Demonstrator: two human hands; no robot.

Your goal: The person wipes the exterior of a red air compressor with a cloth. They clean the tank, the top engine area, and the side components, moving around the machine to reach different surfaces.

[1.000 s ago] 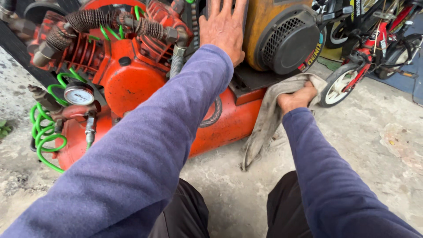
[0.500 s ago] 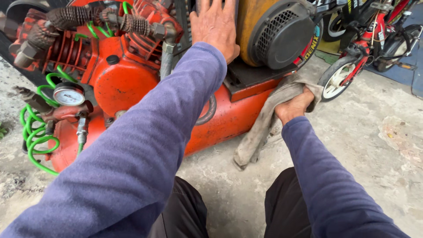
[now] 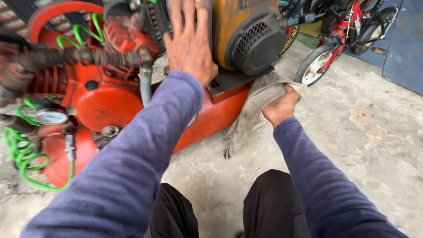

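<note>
One grey rag (image 3: 255, 110) is gripped by the right hand (image 3: 280, 108); left hand (image 3: 190, 46) lies flat on one compressor (image 3: 110, 101).

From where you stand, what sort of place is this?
Probably a repair workshop or garage: an orange air compressor tank with a coiled green hose, a bare stained concrete floor, and a small red bicycle.

Both arms wear long purple-blue knit sleeves (image 3: 145, 145) reaching the wrists; legs wear black trousers (image 3: 273, 202); hands bare.
</note>
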